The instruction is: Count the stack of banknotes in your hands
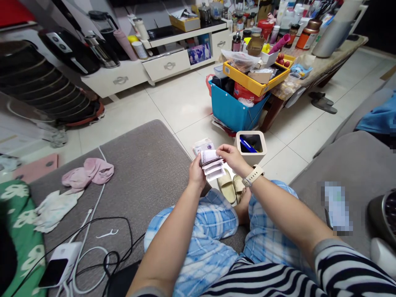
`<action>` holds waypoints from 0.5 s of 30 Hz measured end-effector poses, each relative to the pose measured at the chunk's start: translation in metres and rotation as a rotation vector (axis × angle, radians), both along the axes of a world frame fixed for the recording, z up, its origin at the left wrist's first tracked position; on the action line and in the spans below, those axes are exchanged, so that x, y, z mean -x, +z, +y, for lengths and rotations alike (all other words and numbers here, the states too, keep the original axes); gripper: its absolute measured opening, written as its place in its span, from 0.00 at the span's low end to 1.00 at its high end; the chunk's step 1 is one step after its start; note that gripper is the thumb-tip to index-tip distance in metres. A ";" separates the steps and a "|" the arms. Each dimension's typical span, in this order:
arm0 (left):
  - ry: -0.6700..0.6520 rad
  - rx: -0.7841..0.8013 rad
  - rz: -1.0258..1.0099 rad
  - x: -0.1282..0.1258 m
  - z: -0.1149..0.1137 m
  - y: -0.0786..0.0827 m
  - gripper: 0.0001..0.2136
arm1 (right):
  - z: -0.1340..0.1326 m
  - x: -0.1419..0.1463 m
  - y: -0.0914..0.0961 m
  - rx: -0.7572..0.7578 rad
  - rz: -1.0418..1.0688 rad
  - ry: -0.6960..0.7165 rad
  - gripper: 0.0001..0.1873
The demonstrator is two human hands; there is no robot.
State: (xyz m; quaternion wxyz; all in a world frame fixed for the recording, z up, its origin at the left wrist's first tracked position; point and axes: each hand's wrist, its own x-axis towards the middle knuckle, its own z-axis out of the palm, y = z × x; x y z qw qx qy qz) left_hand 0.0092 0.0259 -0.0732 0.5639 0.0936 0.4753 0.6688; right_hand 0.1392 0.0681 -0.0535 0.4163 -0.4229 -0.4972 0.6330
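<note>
A bundle of pale printed paper slips point(213, 168) is held out in front of my knees, its sheets fanned in layers with a dark band between them. My left hand point(196, 172) is closed around the bundle's left side. At the upper right edge, the fingers of my right hand point(229, 156) pinch a sheet. What is printed on the slips is too small to read. A beige watch band point(253, 175) circles my right wrist. Just past my right hand stands a small cream bin point(262, 153) with a blue item inside.
Yellow-green slippers point(226, 187) lie on the floor below the bundle. Beyond the bin sits a blue storage box point(229, 108), beside a cluttered table point(286, 88). The grey couch point(145, 173) carries cables, a white power bank point(60, 264) and pink cloth point(89, 173). A blurred phone point(337, 206) lies right.
</note>
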 end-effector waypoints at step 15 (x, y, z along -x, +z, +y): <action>0.023 0.030 0.060 -0.003 0.000 0.011 0.10 | 0.003 -0.001 -0.005 -0.067 -0.012 -0.028 0.16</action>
